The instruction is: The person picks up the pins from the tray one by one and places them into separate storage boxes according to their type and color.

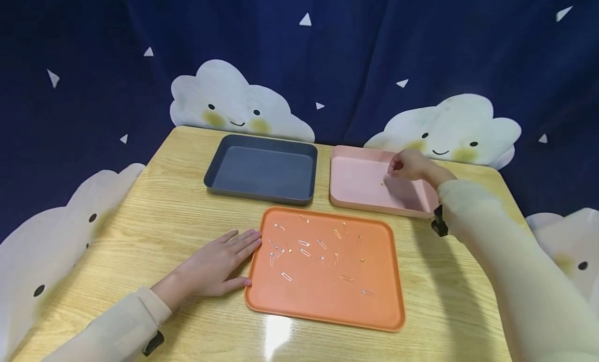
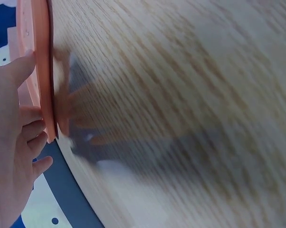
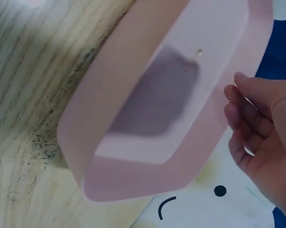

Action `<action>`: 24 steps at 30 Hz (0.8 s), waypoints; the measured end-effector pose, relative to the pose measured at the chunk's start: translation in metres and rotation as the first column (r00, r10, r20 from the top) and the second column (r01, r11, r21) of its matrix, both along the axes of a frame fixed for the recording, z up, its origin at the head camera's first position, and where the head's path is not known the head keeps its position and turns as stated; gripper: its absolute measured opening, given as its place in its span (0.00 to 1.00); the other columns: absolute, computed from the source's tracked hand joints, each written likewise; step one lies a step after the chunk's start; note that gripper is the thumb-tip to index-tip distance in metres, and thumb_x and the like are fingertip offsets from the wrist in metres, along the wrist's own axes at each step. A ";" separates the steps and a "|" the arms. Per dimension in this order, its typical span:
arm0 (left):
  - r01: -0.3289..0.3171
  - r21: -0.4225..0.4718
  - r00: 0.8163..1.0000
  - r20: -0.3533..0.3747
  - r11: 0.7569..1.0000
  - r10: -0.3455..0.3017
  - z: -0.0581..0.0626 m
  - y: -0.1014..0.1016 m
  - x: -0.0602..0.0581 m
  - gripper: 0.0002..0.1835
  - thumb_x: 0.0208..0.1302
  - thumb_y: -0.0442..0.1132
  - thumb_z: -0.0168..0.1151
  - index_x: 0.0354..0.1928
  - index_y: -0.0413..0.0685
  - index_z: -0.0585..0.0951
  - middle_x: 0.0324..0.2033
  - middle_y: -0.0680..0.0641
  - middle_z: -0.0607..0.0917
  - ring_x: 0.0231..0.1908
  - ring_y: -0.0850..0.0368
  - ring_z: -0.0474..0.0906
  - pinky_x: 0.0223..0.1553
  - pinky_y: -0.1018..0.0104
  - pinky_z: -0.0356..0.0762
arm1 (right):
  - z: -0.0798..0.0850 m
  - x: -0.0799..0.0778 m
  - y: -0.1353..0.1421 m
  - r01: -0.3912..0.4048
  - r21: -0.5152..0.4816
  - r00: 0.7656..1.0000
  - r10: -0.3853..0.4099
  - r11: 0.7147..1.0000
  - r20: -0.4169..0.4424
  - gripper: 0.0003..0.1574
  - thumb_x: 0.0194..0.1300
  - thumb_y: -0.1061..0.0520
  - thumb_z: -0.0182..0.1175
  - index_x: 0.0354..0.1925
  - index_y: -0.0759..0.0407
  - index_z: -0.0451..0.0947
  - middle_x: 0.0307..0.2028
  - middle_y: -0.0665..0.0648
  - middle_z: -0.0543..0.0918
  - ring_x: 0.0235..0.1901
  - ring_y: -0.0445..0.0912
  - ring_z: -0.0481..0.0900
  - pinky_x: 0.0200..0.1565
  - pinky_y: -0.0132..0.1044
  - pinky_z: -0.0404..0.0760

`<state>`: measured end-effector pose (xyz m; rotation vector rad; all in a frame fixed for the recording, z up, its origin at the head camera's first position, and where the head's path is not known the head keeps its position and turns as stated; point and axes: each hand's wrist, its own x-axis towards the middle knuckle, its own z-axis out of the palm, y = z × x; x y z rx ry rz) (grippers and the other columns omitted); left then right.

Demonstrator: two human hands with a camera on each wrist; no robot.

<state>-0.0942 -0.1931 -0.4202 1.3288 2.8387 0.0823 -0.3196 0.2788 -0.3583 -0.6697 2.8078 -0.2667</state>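
From here, the left hand (image 1: 217, 263) lies with straightened fingers against the orange tray's (image 1: 323, 306) left edge, grasping nothing, probably steadying it under the scattered safety pins (image 1: 305, 252). Over the pink tray (image 1: 353, 182), the right hand (image 1: 412, 166) curls, apparently pinching a tiny gold pin (image 3: 230, 99) by fingertip because it's so small. A dark grey tray (image 1: 262, 169) sits alongside; the pink tray's raised wall (image 1: 374, 208) stands between it and the pins.

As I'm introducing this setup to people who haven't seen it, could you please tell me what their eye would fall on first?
Probably the bright orange tray at the near side of the table, strewn with small safety pins, the left hand touching its left edge. Next, the right hand above the pink tray at the back right, pinching a tiny gold-coloured item. Behind, smiling white clouds stand out on a dark blue backdrop.
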 end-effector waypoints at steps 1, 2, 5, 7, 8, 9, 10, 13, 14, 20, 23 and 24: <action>0.002 0.000 1.000 -0.004 1.000 -0.002 0.000 0.000 0.000 0.40 0.66 0.62 0.52 0.69 0.39 0.65 0.70 0.40 0.66 0.71 0.46 0.62 0.70 0.48 0.63 | -0.002 0.000 0.001 -0.010 0.004 1.000 0.010 1.000 -0.021 0.04 0.58 0.61 0.63 0.28 0.60 0.82 0.26 0.55 0.84 0.27 0.42 0.74 0.32 0.34 0.73; 0.004 0.000 1.000 -0.006 1.000 -0.004 0.000 0.001 0.000 0.40 0.66 0.62 0.52 0.69 0.38 0.66 0.70 0.40 0.66 0.71 0.46 0.62 0.70 0.48 0.63 | -0.005 0.000 0.001 -0.013 0.006 0.999 0.013 1.000 -0.038 0.04 0.58 0.60 0.64 0.28 0.60 0.82 0.26 0.55 0.84 0.27 0.43 0.75 0.32 0.34 0.73; 0.006 -0.004 1.000 -0.007 1.000 -0.006 0.001 0.001 0.000 0.40 0.66 0.62 0.52 0.69 0.38 0.66 0.70 0.40 0.66 0.71 0.46 0.62 0.69 0.48 0.63 | -0.010 0.003 0.000 -0.014 0.014 0.996 0.015 1.000 -0.090 0.05 0.58 0.57 0.65 0.30 0.58 0.82 0.28 0.55 0.85 0.30 0.46 0.78 0.33 0.35 0.75; 0.004 -0.009 1.000 -0.005 1.000 -0.004 0.001 0.001 0.000 0.40 0.66 0.62 0.51 0.69 0.38 0.66 0.70 0.40 0.66 0.71 0.46 0.62 0.70 0.48 0.63 | -0.012 0.008 -0.001 -0.007 0.019 0.990 0.010 1.000 -0.137 0.06 0.58 0.55 0.66 0.32 0.57 0.83 0.31 0.56 0.86 0.32 0.49 0.80 0.33 0.38 0.76; 0.003 -0.010 1.000 -0.005 1.000 -0.003 0.001 0.001 0.000 0.40 0.66 0.62 0.51 0.69 0.38 0.66 0.70 0.40 0.66 0.71 0.46 0.62 0.70 0.48 0.63 | -0.013 0.011 -0.002 -0.002 0.015 0.985 0.004 1.000 -0.170 0.07 0.58 0.54 0.67 0.33 0.56 0.84 0.32 0.56 0.86 0.34 0.50 0.81 0.34 0.39 0.77; 0.002 -0.012 1.000 -0.004 1.000 -0.002 0.001 0.001 0.000 0.40 0.66 0.62 0.51 0.69 0.38 0.66 0.70 0.40 0.66 0.71 0.45 0.62 0.70 0.48 0.63 | -0.015 0.015 -0.004 -0.007 0.011 0.976 0.009 1.000 -0.217 0.08 0.57 0.53 0.67 0.34 0.55 0.85 0.34 0.56 0.87 0.35 0.51 0.83 0.34 0.41 0.78; 0.003 -0.014 1.000 0.000 1.000 -0.003 0.001 0.002 0.000 0.40 0.66 0.62 0.51 0.69 0.38 0.66 0.70 0.40 0.66 0.71 0.45 0.62 0.70 0.48 0.63 | -0.017 0.020 -0.004 -0.016 0.009 0.961 0.018 1.000 -0.277 0.08 0.56 0.52 0.68 0.34 0.54 0.85 0.35 0.55 0.88 0.37 0.52 0.83 0.34 0.43 0.79; 0.007 -0.014 1.000 0.000 1.000 -0.007 -0.001 0.002 0.000 0.40 0.66 0.62 0.51 0.69 0.38 0.66 0.70 0.40 0.66 0.71 0.46 0.62 0.70 0.48 0.63 | -0.025 0.038 -0.009 -0.087 -0.054 0.883 0.052 0.995 -0.467 0.07 0.53 0.53 0.70 0.32 0.53 0.86 0.38 0.55 0.89 0.41 0.53 0.84 0.39 0.46 0.80; 0.008 -0.010 1.000 0.000 1.000 -0.008 -0.001 0.002 0.000 0.40 0.66 0.62 0.51 0.69 0.38 0.66 0.70 0.40 0.66 0.71 0.46 0.62 0.70 0.48 0.63 | -0.029 0.045 -0.012 -0.120 -0.099 0.855 0.052 0.988 -0.517 0.07 0.51 0.54 0.71 0.32 0.54 0.86 0.38 0.56 0.89 0.42 0.53 0.83 0.43 0.47 0.79; -0.004 -0.003 1.000 0.018 1.000 0.004 -0.003 0.001 0.000 0.41 0.66 0.63 0.51 0.70 0.39 0.64 0.71 0.41 0.65 0.72 0.47 0.60 0.71 0.48 0.61 | -0.040 0.096 -0.025 -0.336 -0.327 0.808 0.092 0.883 -0.581 0.13 0.44 0.57 0.76 0.32 0.55 0.85 0.39 0.58 0.87 0.46 0.53 0.76 0.52 0.49 0.69; -0.009 -0.003 1.000 0.023 1.000 0.009 -0.002 0.001 -0.001 0.41 0.66 0.63 0.51 0.70 0.40 0.64 0.72 0.41 0.64 0.72 0.47 0.60 0.71 0.48 0.60 | -0.043 0.117 -0.027 -0.439 -0.294 0.790 0.209 0.849 -0.577 0.18 0.39 0.52 0.78 0.34 0.51 0.86 0.40 0.56 0.87 0.47 0.52 0.75 0.52 0.46 0.67; -0.010 -0.003 1.000 0.022 1.000 0.010 -0.002 0.001 -0.001 0.41 0.66 0.63 0.51 0.70 0.40 0.64 0.72 0.41 0.64 0.72 0.47 0.59 0.71 0.48 0.60 | -0.045 0.123 -0.027 -0.468 -0.275 0.781 0.248 0.840 -0.573 0.20 0.39 0.51 0.78 0.35 0.51 0.87 0.41 0.55 0.87 0.47 0.51 0.75 0.51 0.46 0.67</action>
